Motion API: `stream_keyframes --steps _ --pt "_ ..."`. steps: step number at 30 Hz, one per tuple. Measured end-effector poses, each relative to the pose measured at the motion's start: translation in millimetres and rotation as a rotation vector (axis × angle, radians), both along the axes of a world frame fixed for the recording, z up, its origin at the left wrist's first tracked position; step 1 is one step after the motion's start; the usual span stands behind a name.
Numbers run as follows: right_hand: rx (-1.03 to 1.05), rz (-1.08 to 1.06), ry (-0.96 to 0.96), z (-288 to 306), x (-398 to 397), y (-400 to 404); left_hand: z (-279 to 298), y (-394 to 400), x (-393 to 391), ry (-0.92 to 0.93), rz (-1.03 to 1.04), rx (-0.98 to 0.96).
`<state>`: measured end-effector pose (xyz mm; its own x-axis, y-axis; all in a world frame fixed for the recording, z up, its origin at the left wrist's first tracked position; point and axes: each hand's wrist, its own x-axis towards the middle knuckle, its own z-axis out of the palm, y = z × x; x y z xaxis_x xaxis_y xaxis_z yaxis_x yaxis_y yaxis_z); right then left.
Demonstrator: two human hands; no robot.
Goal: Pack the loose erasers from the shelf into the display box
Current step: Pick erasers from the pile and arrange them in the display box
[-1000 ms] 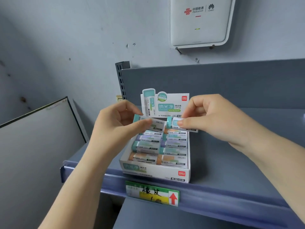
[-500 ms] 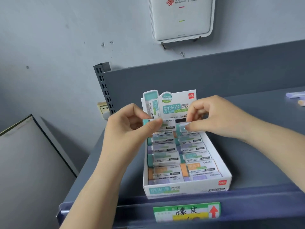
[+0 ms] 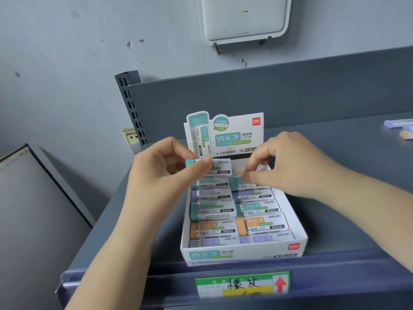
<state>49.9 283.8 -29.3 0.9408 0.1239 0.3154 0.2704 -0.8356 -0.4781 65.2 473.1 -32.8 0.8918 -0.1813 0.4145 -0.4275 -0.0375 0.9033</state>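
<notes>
A white display box (image 3: 241, 253) stands on the grey shelf (image 3: 346, 198), near its front edge, with two rows of several sleeved erasers in teal, purple and orange. My left hand (image 3: 165, 175) pinches a teal eraser (image 3: 220, 167) just above the back of the left row. In the right row, at the back, my right hand (image 3: 288, 166) pinches another teal eraser (image 3: 237, 183) that lies low in the box. The box's upright header card (image 3: 234, 135) rises behind both hands.
Loose erasers (image 3: 400, 127) lie on the shelf at the far right. A price label with a red arrow (image 3: 243, 284) is on the shelf's front rail. The slotted upright post (image 3: 130, 108) and back panel stand behind the box. A white router (image 3: 243, 19) hangs on the wall.
Both hands have lowered their teal erasers toward the back of the box; the right one now lies down in its row. The camera has shifted closer and lower.
</notes>
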Motion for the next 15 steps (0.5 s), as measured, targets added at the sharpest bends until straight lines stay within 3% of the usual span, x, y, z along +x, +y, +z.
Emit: stream_keyframes --steps 5,10,15 --pt "-0.056 0.023 -0.044 -3 1 0 1 -2 -4 0.005 0.007 0.000" --pt "0.192 0.183 -0.130 4 -10 -1 2 -3 -6 0.043 -0.006 -0.003" --pt "0.142 0.227 -0.200 4 -14 5 1 -5 -4 0.064 -0.046 0.025"
